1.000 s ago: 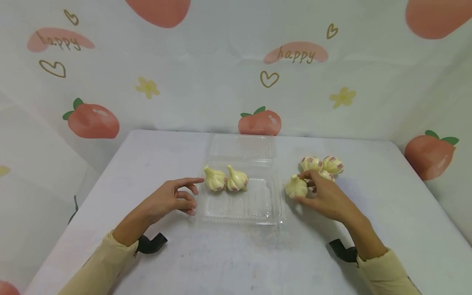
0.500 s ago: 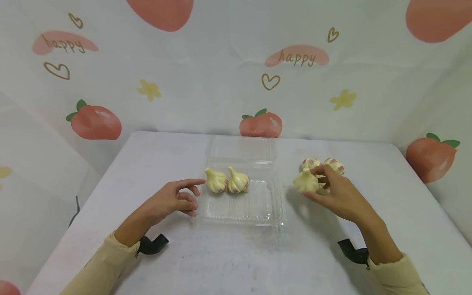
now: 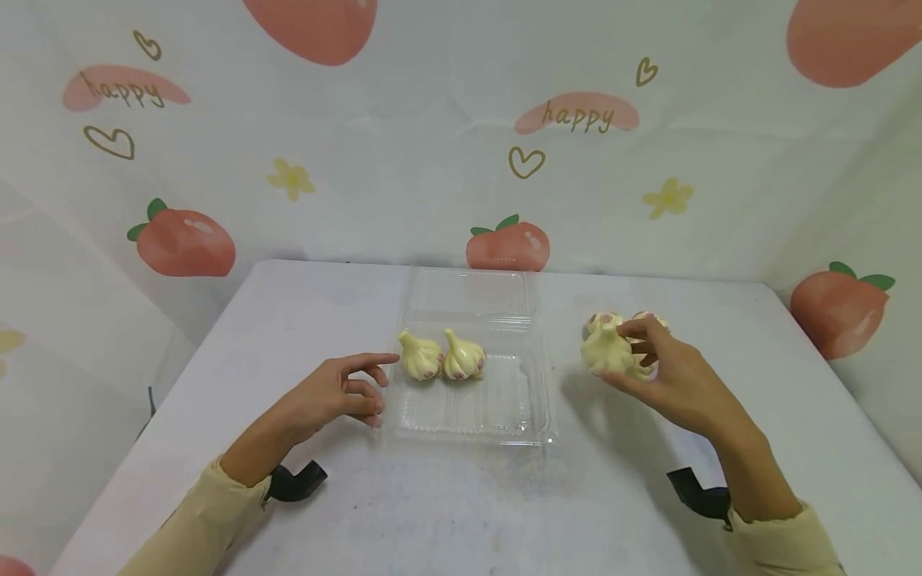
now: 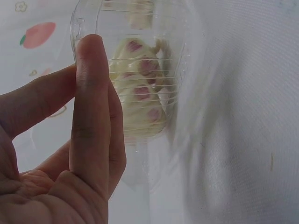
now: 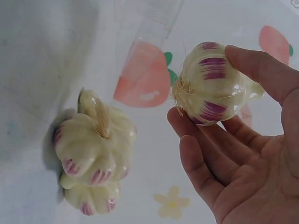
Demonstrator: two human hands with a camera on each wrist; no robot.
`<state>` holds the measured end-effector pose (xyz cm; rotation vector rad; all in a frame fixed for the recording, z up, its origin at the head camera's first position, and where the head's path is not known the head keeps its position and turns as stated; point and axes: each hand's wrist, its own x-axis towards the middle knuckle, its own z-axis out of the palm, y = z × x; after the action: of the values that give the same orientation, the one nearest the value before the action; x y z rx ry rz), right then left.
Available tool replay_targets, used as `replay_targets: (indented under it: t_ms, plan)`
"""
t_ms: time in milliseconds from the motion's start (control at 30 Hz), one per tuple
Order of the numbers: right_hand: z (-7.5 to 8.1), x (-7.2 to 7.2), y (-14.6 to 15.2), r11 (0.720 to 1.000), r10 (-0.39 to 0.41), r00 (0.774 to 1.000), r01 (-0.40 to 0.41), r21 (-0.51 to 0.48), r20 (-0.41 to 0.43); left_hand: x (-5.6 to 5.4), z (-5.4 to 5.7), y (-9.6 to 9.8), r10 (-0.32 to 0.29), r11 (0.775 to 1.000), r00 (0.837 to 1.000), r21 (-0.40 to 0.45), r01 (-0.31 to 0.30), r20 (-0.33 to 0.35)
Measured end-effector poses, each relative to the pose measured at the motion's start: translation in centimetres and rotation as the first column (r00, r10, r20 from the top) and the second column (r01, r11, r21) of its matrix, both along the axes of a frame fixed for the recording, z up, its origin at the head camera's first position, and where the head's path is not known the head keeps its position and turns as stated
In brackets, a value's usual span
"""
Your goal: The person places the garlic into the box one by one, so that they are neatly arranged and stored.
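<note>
While the left hand (image 3: pixel 333 396) hangs relaxed beside the box (image 3: pixel 497 402), the right hand (image 3: pixel 673 376) pinches a garlic bulb (image 3: pixel 605 352), probably light, stiff and slippery, best held round its middle.

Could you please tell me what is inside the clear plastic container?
Two garlic bulbs sit side by side inside the clear plastic container, toward its back left. In the head view, they cover the floor beneath them, so that patch cannot be seen.
</note>
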<state>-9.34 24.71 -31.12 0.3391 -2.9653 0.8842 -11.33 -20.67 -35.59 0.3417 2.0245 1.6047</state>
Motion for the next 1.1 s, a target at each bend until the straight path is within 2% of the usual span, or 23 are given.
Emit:
replay_targets:
  t_ms: [133,400,867,1100]
  plan:
    - [0.5,0.2,0.3,1.000,-0.003,0.999,0.003,0.002,-0.037,0.0,0.1,0.1,0.004,1.000,1.000,0.000,-0.004,0.001]
    - [1.2,0.3,0.5,1.000,-0.025,0.998,0.025,-0.005,-0.057,0.0,0.2,0.1,0.004,1.000,1.000,0.002,-0.004,-0.004]
    - [1.1,0.3,0.6,1.000,-0.024,0.999,0.024,0.015,-0.034,0.1,0.1,0.1,-0.013,0.999,1.000,0.038,0.013,-0.005]
    - [1.0,0.4,0.2,1.000,-0.016,0.999,0.016,-0.002,-0.029,0.3,0.1,0.0,-0.002,1.000,1.000,0.014,0.002,0.010]
